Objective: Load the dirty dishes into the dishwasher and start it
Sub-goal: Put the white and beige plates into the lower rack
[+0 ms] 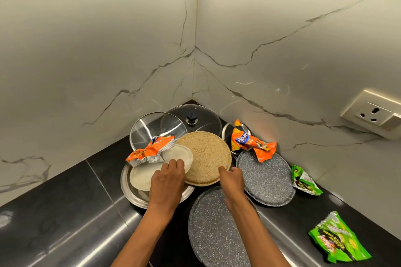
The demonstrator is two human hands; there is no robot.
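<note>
Closest to the lens, a grey speckled plate (217, 230) lies flat on the black countertop (65, 212), just in front of the tan textured plate (206, 156), with both bare forearms reaching over it.

The right hand (232, 180) pinches the tan textured plate at its near rim, thumb on top and fingers curled at the edge. The left hand (168, 180) sits just left of that plate, its bent fingers lying on a small cream plate (180, 154). Its thumb is hidden, so I cannot tell whether it grips or only touches.

A second cream plate (141, 178) lies further left. Both cream plates rest on a steel plate (130, 188), and the tan plate's left edge overlaps the steel one. A crumpled orange snack wrapper (152, 149) lies on the cream plates.

Behind the tan plate, a glass lid (156, 130) is tilted up, and a knobbed glass lid (193, 119) lies in the wall corner.

Right of the tan plate is a second grey speckled plate (264, 180). Another orange wrapper (251, 143) drapes over its far rim and over a small lid (226, 134).

Further right lie two green wrappers, one near the wall (303, 182) and one toward the counter's front (338, 238). A wall socket (373, 112) is mounted above them.
</note>
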